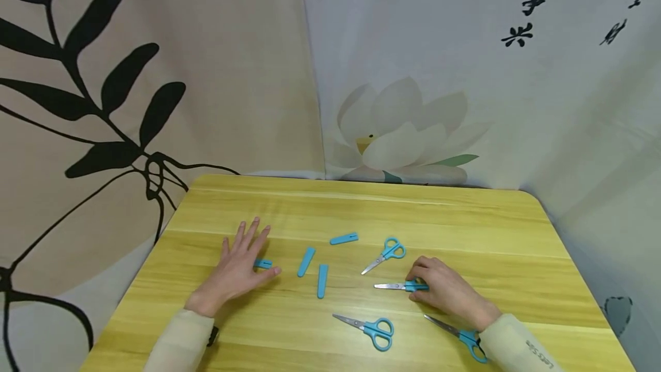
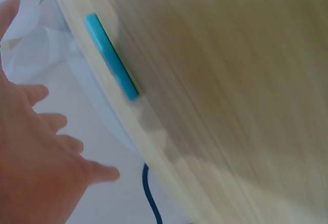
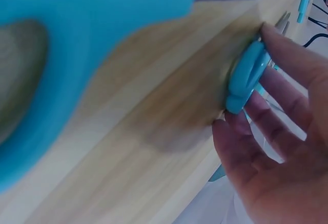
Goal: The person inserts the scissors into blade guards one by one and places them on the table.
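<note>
My right hand (image 1: 446,291) holds a pair of scissors (image 1: 395,286) by its blue handles, with the blades pointing left. In the right wrist view, the thumb and fingers of the right hand (image 3: 287,131) curve around those blue handles (image 3: 248,75). My left hand (image 1: 237,271) is spread out with straight fingers over the left part of the table. Beneath it, one blue blade cover (image 1: 264,264) is partly hidden between thumb and forefinger; whether they touch, I cannot tell. The left wrist view shows the left hand (image 2: 41,152) extended, apart from a blue cover (image 2: 111,57).
More blue covers lie mid-table: a slanted one (image 1: 306,262), an upright one (image 1: 322,281) and a far one (image 1: 343,239). Other scissors lie behind (image 1: 391,250), in front (image 1: 374,330) and beside the right sleeve (image 1: 467,342). Curtains (image 1: 248,73) hang behind the wooden table (image 1: 289,200).
</note>
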Motion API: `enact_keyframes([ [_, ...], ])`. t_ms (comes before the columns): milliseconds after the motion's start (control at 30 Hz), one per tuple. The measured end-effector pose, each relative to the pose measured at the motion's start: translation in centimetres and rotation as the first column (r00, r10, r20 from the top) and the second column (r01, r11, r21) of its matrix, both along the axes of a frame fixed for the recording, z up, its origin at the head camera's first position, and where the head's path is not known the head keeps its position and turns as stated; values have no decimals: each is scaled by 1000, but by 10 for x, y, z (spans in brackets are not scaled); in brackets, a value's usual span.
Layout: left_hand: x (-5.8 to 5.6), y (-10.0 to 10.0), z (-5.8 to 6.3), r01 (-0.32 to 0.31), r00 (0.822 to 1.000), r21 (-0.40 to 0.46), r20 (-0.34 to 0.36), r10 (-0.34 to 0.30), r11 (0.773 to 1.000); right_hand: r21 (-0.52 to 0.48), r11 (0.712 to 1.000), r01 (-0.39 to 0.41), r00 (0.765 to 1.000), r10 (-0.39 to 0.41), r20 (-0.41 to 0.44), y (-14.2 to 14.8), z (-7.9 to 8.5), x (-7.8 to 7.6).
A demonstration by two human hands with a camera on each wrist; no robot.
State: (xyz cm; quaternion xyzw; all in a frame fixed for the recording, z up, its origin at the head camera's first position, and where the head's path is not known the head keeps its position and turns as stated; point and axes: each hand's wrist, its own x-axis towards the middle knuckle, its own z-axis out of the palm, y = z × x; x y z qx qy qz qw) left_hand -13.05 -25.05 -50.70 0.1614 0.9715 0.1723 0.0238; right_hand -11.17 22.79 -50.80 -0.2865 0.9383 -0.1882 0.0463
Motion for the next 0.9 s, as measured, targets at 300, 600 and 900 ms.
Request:
enact_keyframes([
  [300, -6, -24, 0, 95, 993, 130, 62, -104, 987, -13, 1000, -15, 999, 14, -33, -3, 1, 1],
  [600, -13, -35, -2, 123, 981, 200, 127, -150, 972, -18, 1000, -13, 1000, 13, -18, -3, 2, 0],
  [900, -22, -37, -10, 187, 973, 189, 102, -208, 964, -31, 999, -12, 1000, 12, -11, -4, 2, 0],
])
